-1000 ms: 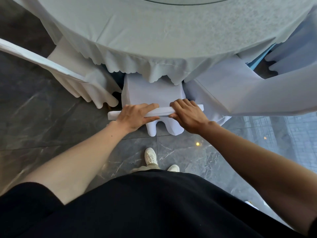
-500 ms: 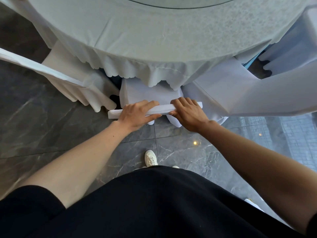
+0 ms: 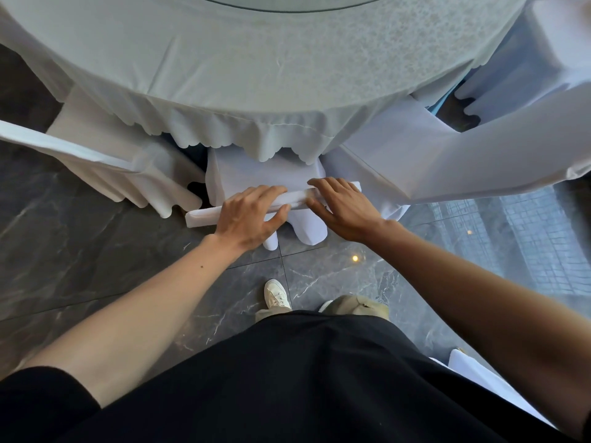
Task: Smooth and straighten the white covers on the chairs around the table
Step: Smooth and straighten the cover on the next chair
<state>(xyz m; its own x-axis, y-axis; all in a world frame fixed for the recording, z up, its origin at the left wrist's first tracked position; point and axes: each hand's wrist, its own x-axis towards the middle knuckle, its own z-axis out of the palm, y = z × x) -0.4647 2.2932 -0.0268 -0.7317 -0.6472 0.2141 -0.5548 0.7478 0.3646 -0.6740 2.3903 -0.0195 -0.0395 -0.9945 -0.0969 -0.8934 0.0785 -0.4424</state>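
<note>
While both arms reach forward over the dark marble floor [image 3: 80, 251], the round table [image 3: 256, 59] fills everything beyond the hands, its pale cloth hanging in a scalloped hem just past the fingertips. Out to the right of the right hand stands a covered chair [image 3: 463, 161], its white back stretching off toward the edge of view; out to the left of the left hand, another covered chair [image 3: 105, 155], skirt folds brushing the tiles. And right under the hands, the one being worked: the middle chair cover [image 3: 256, 177], tucked partly beneath the tablecloth hem, its top edge running as a white band from left of the left hand to just past the right.

Left hand [image 3: 252, 215] is down on that top edge, fingers curled over the far side, thumb pressed against the near side, so it's gripping the covered rail. Right hand [image 3: 342, 209] sits just beside it, fingers spread and laid flat over the band, thumb splayed toward the left hand; resting rather than clasping, as far as can be seen. The two hands are close, with a short stretch of white fabric showing between them.

Below the hands, nearer the body, a white sneaker [image 3: 276, 294] is planted on the tile.
</note>
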